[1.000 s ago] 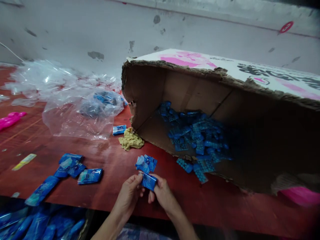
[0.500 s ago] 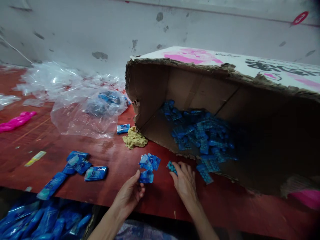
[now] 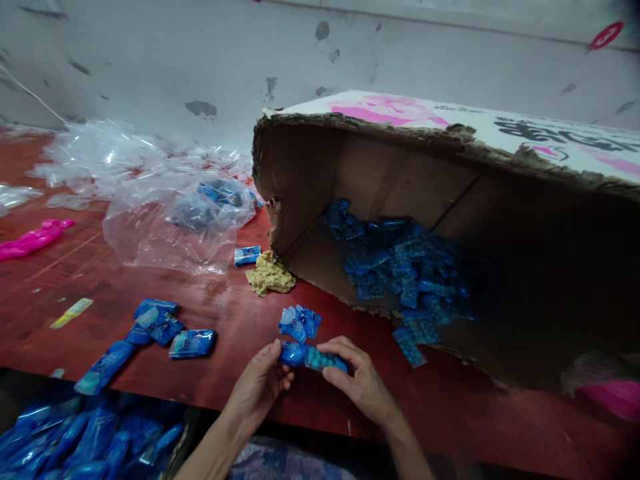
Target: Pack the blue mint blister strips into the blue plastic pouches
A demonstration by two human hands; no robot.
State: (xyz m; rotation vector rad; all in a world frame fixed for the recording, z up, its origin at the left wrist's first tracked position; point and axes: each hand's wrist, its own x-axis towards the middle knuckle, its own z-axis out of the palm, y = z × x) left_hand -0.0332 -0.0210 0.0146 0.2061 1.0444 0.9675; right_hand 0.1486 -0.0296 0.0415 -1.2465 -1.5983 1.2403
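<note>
Between thumb and fingers, my left hand [image 3: 261,380] pinches a blue printed card sleeve [image 3: 292,353]. My right hand [image 3: 361,379] grips a small clear pack of blue beads [image 3: 320,359], its left end meeting the sleeve's right end. Whether the pack's tip is inside the sleeve I cannot tell. Just behind the hands lies a loose pile of blue printed sleeves [image 3: 300,323]. More bead packs [image 3: 410,267] are heaped inside a cardboard box lying on its side, with a few spilling over its lower edge.
The torn cardboard box [image 3: 300,200] fills the right side. A yellow crumpled lump [image 3: 270,275] sits by its corner. Filled blue packs [image 3: 193,344] lie at left on the red table [image 3: 240,387]. Clear plastic bags [image 3: 165,227] stand behind, and blue packs [image 3: 95,433] fill a container below.
My right hand has lifted the bead pack off the table and moved left, bringing it against the sleeve. My left hand has stayed almost in place.
</note>
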